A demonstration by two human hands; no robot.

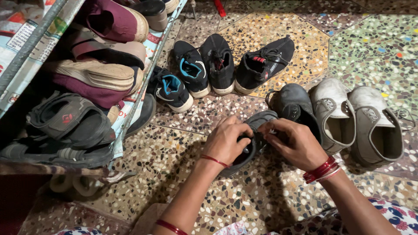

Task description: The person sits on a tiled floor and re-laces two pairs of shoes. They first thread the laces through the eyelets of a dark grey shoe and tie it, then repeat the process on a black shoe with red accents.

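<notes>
**Fingers of both hands closed on one dark shoe on the floor**

Fingers (pixel 244 130) of the left hand (pixel 226 141) are curled over the rim of a dark shoe (pixel 257 124), with the tips tucked into its opening, so a grip on the shoe is shown. Fingers of the right hand (pixel 296 143) are pinched at the tongue and lace area of the same shoe; what exactly is pinched there cannot be told, since it is hidden by the knuckles.

The shoe is set on the speckled floor (pixel 261 191), directly under and between the two hands. Its long axis is laid on a slant: the toe is pointed up and to the right, away from the person, and the heel is turned down and to the left, toward the left wrist. The heel end and opening are covered by the left hand, the middle by the right hand, so neither hand is clearly farther off.

Just beyond the held shoe, touching or nearly touching it, a second dark shoe (pixel 294 102) is seen. To the right a pair of worn white shoes (pixel 357 117) is placed. Farther off, black sneakers (pixel 217 61) are lined up, and a crowded shoe rack (pixel 143 82) is seen at the left.
</notes>
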